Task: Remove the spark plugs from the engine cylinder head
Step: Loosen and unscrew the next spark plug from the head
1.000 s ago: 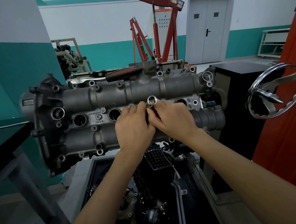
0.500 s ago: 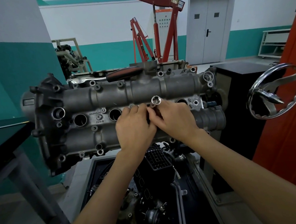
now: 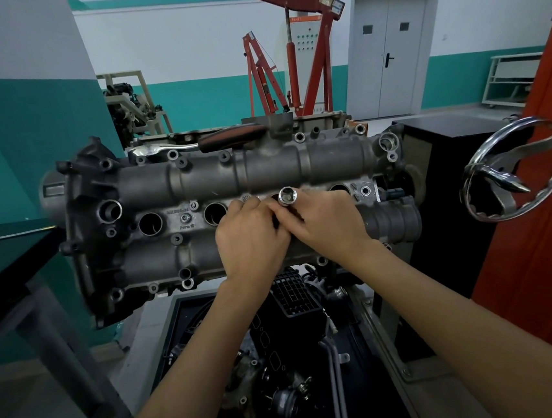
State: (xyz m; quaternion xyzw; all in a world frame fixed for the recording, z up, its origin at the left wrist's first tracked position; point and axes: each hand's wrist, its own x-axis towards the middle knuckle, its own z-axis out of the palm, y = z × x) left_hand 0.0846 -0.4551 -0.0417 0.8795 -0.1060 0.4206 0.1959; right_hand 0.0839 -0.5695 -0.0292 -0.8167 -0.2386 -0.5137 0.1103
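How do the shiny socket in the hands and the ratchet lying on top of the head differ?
The shiny steel socket is short, points its open end at the camera and is held by the right hand; the red-handled chrome ratchet is long, lies flat and is untouched. Both are polished metal tools.

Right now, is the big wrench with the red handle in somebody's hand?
No. The ratchet wrench lies on top of the engine, while both hands hold a socket.

Both hands, left hand (image 3: pixel 252 241) and right hand (image 3: pixel 328 224), grip a socket (image 3: pixel 287 196) standing upright at the cylinder head (image 3: pixel 170 246) centre.
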